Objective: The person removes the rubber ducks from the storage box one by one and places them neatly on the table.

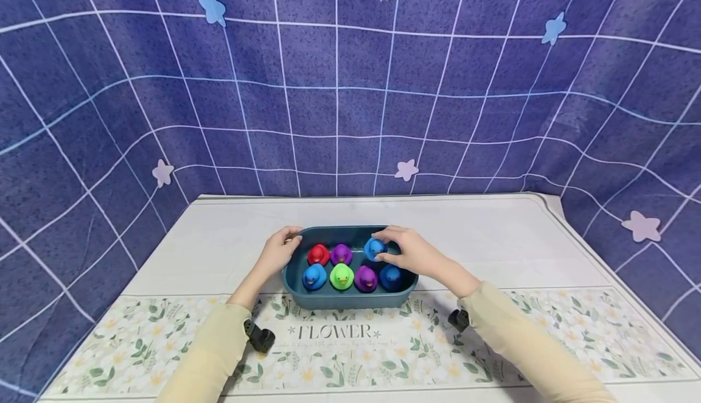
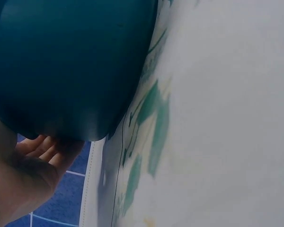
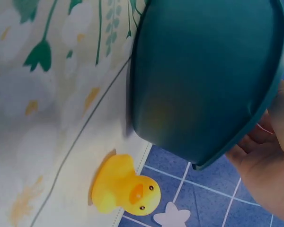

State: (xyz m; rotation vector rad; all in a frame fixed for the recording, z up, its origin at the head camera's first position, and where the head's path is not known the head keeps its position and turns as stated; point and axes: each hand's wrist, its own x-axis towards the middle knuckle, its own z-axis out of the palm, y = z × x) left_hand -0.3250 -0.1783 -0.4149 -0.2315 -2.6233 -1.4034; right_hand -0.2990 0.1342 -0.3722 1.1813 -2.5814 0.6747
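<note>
A dark teal plastic box [image 1: 350,301] stands on the table with several rubber ducks in it. My left hand [image 1: 277,249] grips the box's left rim; in the left wrist view its fingers [image 2: 49,150] curl behind the wall. At the back right inside the box, my right hand [image 1: 411,251] pinches a blue rubber duck [image 1: 375,248] between thumb and fingers. A red duck [image 1: 318,254] and a purple duck [image 1: 341,254] sit in the back row. In front are a blue duck [image 1: 314,277], a green duck [image 1: 342,276], another purple duck [image 1: 366,279] and another blue duck [image 1: 390,277].
In the right wrist view a yellow rubber duck [image 3: 123,187] lies on the table outside the box. The tablecloth [image 1: 350,363] has a floral band along the front. A blue gridded curtain [image 1: 350,111] hangs behind and at both sides.
</note>
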